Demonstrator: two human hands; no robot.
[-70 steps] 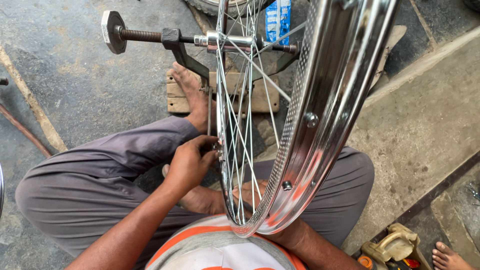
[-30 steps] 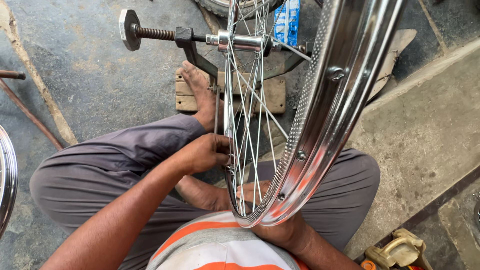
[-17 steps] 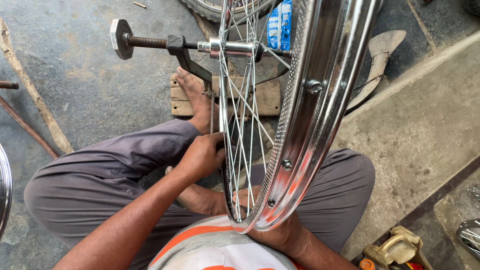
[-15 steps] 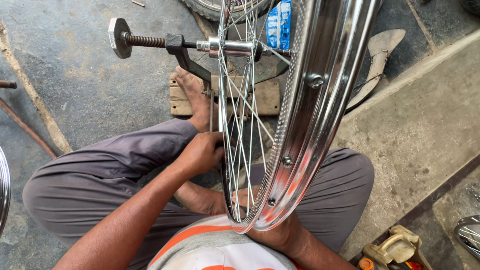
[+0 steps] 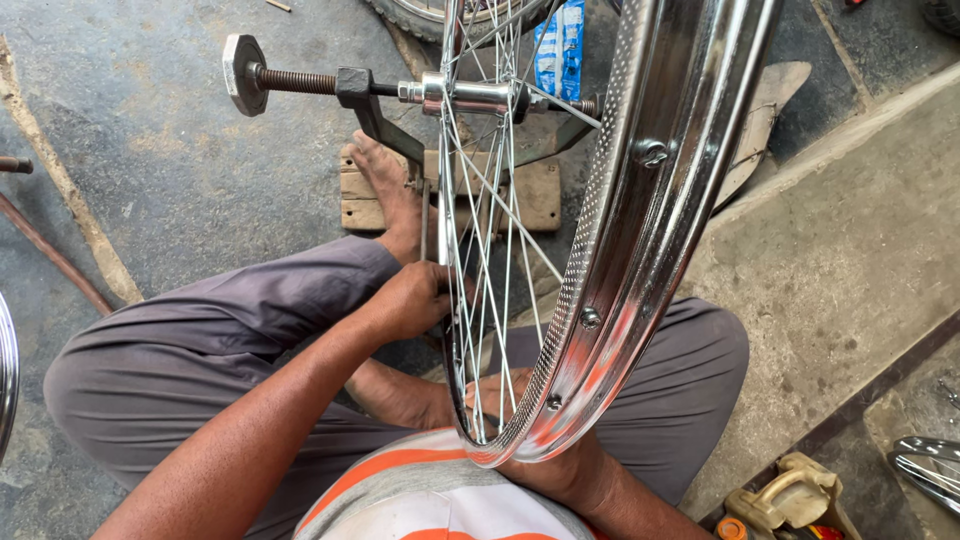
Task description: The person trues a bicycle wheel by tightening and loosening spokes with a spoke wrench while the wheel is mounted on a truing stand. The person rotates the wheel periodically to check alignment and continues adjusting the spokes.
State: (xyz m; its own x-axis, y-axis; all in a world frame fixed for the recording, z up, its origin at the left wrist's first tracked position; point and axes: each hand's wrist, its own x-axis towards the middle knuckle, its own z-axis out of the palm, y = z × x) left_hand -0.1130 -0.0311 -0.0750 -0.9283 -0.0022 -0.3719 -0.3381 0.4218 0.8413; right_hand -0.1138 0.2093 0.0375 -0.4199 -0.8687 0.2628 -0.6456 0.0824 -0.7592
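A chromed bicycle wheel rim (image 5: 650, 200) with thin spokes (image 5: 490, 230) stands upright between my knees, its hub (image 5: 480, 95) clamped in a dark metal stand (image 5: 370, 105). My left hand (image 5: 415, 300) is closed around a spoke on the wheel's left side near the lower rim; whether it holds a small tool I cannot tell. My right hand (image 5: 560, 470) grips the rim's lowest part from below and is mostly hidden behind it. My bare foot (image 5: 390, 190) rests on the wooden board (image 5: 535, 195) under the stand.
A threaded rod with a large nut (image 5: 243, 73) sticks out left of the stand. A blue packet (image 5: 560, 45) and a tyre (image 5: 420, 12) lie behind. Other chrome rims show at the left edge (image 5: 5, 380) and lower right (image 5: 930, 470), near a yellow container (image 5: 790, 495).
My left hand has crept slightly up and right along the spokes and stays closed there. The right hand stays under the rim. The view has swayed a little.
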